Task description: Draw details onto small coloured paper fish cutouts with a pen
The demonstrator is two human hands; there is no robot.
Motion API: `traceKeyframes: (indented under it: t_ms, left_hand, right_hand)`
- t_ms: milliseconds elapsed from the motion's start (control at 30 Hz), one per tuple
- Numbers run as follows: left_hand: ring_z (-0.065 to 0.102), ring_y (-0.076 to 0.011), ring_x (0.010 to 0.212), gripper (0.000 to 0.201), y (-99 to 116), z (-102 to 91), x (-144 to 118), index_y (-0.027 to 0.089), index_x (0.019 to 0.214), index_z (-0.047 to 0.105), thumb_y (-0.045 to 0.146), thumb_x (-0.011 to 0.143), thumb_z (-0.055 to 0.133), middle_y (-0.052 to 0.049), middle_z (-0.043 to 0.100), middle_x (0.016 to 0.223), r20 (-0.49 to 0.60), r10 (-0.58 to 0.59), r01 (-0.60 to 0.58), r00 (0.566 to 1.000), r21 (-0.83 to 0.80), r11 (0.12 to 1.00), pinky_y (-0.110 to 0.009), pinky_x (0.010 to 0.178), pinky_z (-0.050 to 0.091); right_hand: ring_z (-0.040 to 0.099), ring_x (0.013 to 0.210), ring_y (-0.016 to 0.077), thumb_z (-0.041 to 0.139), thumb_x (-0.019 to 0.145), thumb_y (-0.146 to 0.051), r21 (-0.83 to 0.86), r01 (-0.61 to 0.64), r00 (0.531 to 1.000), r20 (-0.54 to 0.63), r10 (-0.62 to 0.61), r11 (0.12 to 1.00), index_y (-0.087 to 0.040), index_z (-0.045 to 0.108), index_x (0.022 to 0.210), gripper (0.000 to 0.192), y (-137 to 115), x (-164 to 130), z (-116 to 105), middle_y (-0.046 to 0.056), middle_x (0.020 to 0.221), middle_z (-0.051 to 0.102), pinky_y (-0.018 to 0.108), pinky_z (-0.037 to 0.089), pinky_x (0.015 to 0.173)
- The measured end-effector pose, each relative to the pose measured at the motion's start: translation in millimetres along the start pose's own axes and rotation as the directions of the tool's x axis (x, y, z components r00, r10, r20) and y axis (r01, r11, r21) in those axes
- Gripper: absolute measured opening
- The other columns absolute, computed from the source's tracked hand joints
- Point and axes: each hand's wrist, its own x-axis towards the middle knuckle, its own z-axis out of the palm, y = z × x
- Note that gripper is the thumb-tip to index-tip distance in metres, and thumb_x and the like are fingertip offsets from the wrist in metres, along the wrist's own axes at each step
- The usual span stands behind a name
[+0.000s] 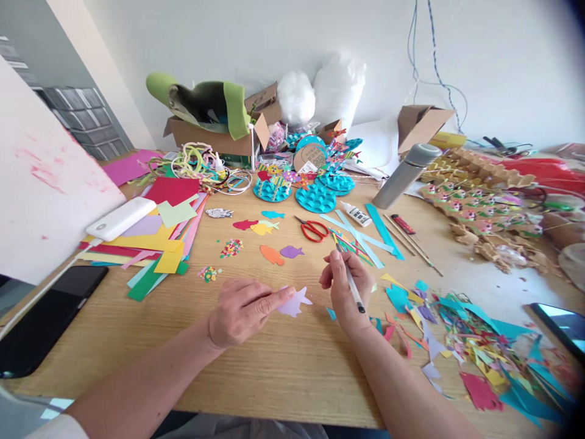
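Between the hands, left hand [242,311] pins the lilac paper fish [295,301]; right hand [345,286] grips, seemingly, a pen [354,289].

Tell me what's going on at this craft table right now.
A person sits at a wooden table doing paper craft. The left hand presses a pale purple paper fish flat on the wood, while the right hand holds a white pen just beside it. Finished paper fish in several colours lie farther back, near red-handled scissors and a glue bottle. Coloured paper scraps pile up on the right.
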Motion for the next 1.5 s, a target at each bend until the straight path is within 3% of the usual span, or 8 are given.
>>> traceKeyframes:
  t_ms: [67, 200, 467, 667, 900, 1167, 1333, 1500]
  left_hand:
    - [0.064, -0.0095, 0.066, 0.031, 0.0, 2.3, 0.3, 0.026, 0.110, 0.068, 0.011, 0.084, 0.060, 0.000, 0.073, 0.079, 0.026, -0.221, 0.222, 0.975, -0.162, 0.962, -0.022, 0.063, 0.049]
    - [0.062, -0.0112, 0.062, 0.017, -0.4, 12.7, 3.7, 0.025, 0.092, 0.075, 0.025, 0.079, 0.064, -0.003, 0.071, 0.072, 0.226, -0.661, 0.683, 0.715, -0.425, 0.593, -0.023, 0.062, 0.050]
    - [0.032, -0.0039, 0.032, 0.029, -12.7, 22.2, 7.8, 0.013, 0.074, 0.069, 0.042, 0.075, 0.064, 0.004, 0.050, 0.046, 0.527, -0.796, 0.896, 0.298, -0.441, 0.043, -0.017, 0.030, 0.021]
    - [0.033, -0.0032, 0.031, 0.031, -13.6, 23.0, 8.2, 0.014, 0.068, 0.063, 0.045, 0.066, 0.068, 0.004, 0.051, 0.047, 0.609, -0.778, 0.903, 0.150, -0.406, -0.143, -0.016, 0.031, 0.018]
    - [0.035, -0.0037, 0.030, 0.036, -10.2, 22.2, 11.1, 0.012, 0.075, 0.066, 0.047, 0.067, 0.069, 0.001, 0.056, 0.048, 0.625, -0.774, 0.919, 0.099, -0.356, -0.170, -0.016, 0.031, 0.019]
    - [0.032, -0.0044, 0.030, 0.050, -24.7, 21.6, 9.6, 0.014, 0.109, 0.058, 0.052, 0.077, 0.060, 0.010, 0.045, 0.046, 0.401, -0.908, 0.909, 0.120, -0.412, -0.062, -0.016, 0.032, 0.019]
    - [0.036, -0.0056, 0.032, 0.039, -31.3, 22.9, 4.3, 0.014, 0.108, 0.057, 0.043, 0.081, 0.056, 0.008, 0.048, 0.050, 0.334, -0.916, 0.921, 0.223, -0.381, 0.085, -0.017, 0.034, 0.025]
    - [0.057, -0.0121, 0.052, 0.028, -14.8, 14.6, 9.3, 0.016, 0.105, 0.060, 0.036, 0.087, 0.052, 0.001, 0.061, 0.061, 0.317, -0.849, 0.898, 0.423, -0.274, 0.345, -0.022, 0.050, 0.042]
  right_hand:
    - [0.044, 0.037, 0.0090, 0.052, 0.090, -0.046, -0.005, 0.004, 1.000, -0.003, -0.004, 1.000, -0.019, 0.055, 0.072, 0.033, -0.1, -0.1, -0.1, -0.006, 0.042, 0.051, 0.023, 0.035, 0.044]
    - [0.043, 0.038, 0.0094, 0.051, 0.091, -0.046, -0.016, 0.011, 1.000, -0.006, -0.011, 1.000, -0.019, 0.055, 0.072, 0.033, -0.6, -0.4, -0.7, -0.006, 0.042, 0.051, 0.023, 0.035, 0.045]
    - [0.058, 0.056, 0.0134, 0.057, 0.088, -0.041, 0.039, 0.027, 0.974, 0.222, -0.035, 0.999, -0.019, 0.053, 0.082, 0.023, 0.6, 3.0, 0.8, 0.000, 0.061, 0.061, 0.026, 0.045, 0.055]
    - [0.061, 0.072, 0.0161, 0.070, 0.079, -0.033, 0.116, -0.012, 0.867, 0.496, -0.047, 0.993, -0.021, 0.050, 0.101, 0.032, 4.5, -4.1, 8.9, 0.003, 0.081, 0.063, 0.031, 0.050, 0.067]
    - [0.056, 0.061, 0.0135, 0.064, 0.078, -0.027, 0.066, -0.094, 0.839, 0.542, 0.043, 0.993, -0.020, 0.047, 0.099, 0.027, 5.4, -6.4, 12.2, -0.002, 0.071, 0.060, 0.026, 0.044, 0.057]
    - [0.057, 0.056, 0.0146, 0.060, 0.077, -0.025, -0.226, -0.067, 0.760, 0.620, 0.196, 0.972, -0.020, 0.048, 0.098, 0.025, 12.3, -13.4, 15.1, -0.003, 0.068, 0.062, 0.026, 0.042, 0.053]
    - [0.059, 0.055, 0.0156, 0.060, 0.080, -0.030, -0.380, 0.191, 0.819, 0.570, 0.066, 0.905, -0.022, 0.049, 0.096, 0.021, 2.4, -17.4, 13.3, -0.001, 0.071, 0.065, 0.028, 0.043, 0.056]
    - [0.057, 0.051, 0.0132, 0.054, 0.085, -0.030, -0.307, 0.183, 0.929, 0.364, -0.063, 0.934, -0.021, 0.051, 0.097, 0.015, -3.1, -14.7, 8.0, -0.002, 0.066, 0.061, 0.025, 0.043, 0.051]
